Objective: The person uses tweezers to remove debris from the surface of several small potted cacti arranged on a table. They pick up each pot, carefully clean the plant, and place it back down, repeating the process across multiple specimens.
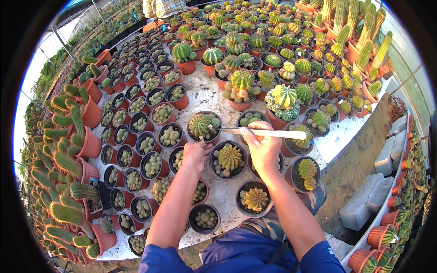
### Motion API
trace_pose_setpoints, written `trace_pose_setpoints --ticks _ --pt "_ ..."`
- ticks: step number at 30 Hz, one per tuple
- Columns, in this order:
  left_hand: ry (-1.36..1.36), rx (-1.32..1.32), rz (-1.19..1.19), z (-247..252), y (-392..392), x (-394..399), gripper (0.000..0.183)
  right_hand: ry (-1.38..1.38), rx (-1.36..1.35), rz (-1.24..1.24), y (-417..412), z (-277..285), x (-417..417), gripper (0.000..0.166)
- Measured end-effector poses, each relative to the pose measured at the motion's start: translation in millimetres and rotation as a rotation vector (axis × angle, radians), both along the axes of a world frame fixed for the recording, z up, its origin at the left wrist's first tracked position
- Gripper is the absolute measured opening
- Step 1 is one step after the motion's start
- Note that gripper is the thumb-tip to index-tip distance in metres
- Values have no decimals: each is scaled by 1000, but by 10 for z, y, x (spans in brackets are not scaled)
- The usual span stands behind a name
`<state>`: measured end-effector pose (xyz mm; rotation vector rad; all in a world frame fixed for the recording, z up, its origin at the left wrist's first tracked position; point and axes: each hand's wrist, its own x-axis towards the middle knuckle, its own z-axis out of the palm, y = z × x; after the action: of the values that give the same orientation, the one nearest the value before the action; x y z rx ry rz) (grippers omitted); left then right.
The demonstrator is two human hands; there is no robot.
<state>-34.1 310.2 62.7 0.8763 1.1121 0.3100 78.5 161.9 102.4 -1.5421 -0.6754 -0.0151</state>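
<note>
My right hand (262, 146) grips a slim tool with a white handle (276, 133) and a narrow, pointed metal end (230, 130). The tip reaches left to a spiny round green cactus (200, 125), where a small pale bit (210, 127) shows; whether they touch is unclear. Smaller cacti crowd the same dark pot (217, 115). At its near rim, my left hand (195, 154) has its fingers closed by the pot, below a small pale tag (201, 138); its exact hold is partly hidden. Just in front stands a pot with a yellow-green ribbed cactus (230, 157).
Rows of potted small cacti (139, 124) cover the left of the white tabletop (201, 92). Columnar cacti in terracotta pots (90, 143) lean along the left edge. A variegated cactus (284, 95) stands beyond my right hand. Concrete blocks (362, 201) lie right. Another person (164, 8) is at the far end.
</note>
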Motion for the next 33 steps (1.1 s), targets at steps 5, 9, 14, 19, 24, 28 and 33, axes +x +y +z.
trace_pose_setpoints --ticks 5,9,14,19,24,28,33 --pt "-20 -2 16 -57 29 -11 18 55 13 -7 -18 -7 55 19" --pt "-14 3 4 -42 18 -10 18 84 42 -13 -16 -19 77 19" --pt "-7 2 1 -58 18 -3 18 60 29 -42 26 -40 39 19" --pt "2 10 2 -52 16 -2 18 15 42 -27 83 22 13 19" --pt "-18 3 3 -54 12 -7 17 -179 -50 -32 106 154 -35 18" --pt "-5 12 -6 -15 -12 1 17 -207 -55 -22 62 156 -27 17" --pt "-13 4 -8 -106 35 1 17 -38 -20 -37 77 93 29 16"
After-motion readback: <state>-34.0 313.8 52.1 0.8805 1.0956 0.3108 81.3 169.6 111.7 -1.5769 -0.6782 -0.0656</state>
